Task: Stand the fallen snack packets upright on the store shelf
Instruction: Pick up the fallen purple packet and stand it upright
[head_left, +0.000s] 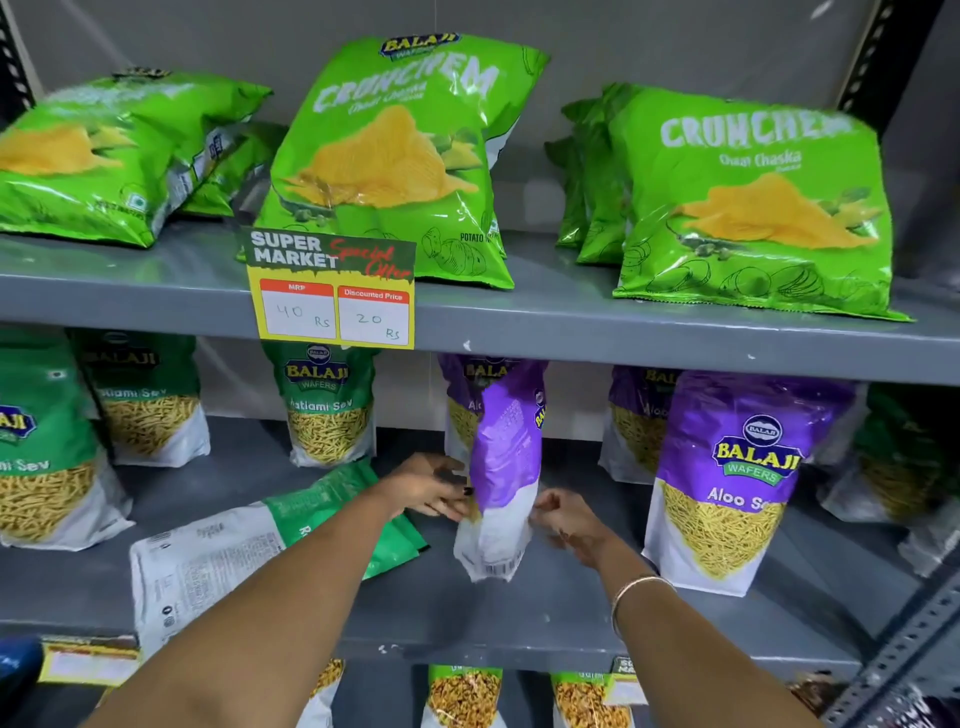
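On the middle shelf (467, 618) a purple-and-white Aloo Sev packet (506, 467) stands nearly upright with its back and barcode toward me. My left hand (431, 486) pinches its left edge and my right hand (563, 517) holds its right edge. Just left of it a green-and-white Ratlami Sev packet (223, 556) lies flat on its face, partly under my left forearm. On the upper shelf a green Crunchem chips bag (104, 150) at the left lies tipped over on other bags.
Upright green Ratlami Sev packets (330, 405) stand behind and to the left, purple Aloo Sev packets (727, 478) to the right. Two upright Crunchem bags (395, 156) sit on the top shelf. A yellow price tag (332, 291) hangs from its edge. A perforated upright (904, 639) runs at right.
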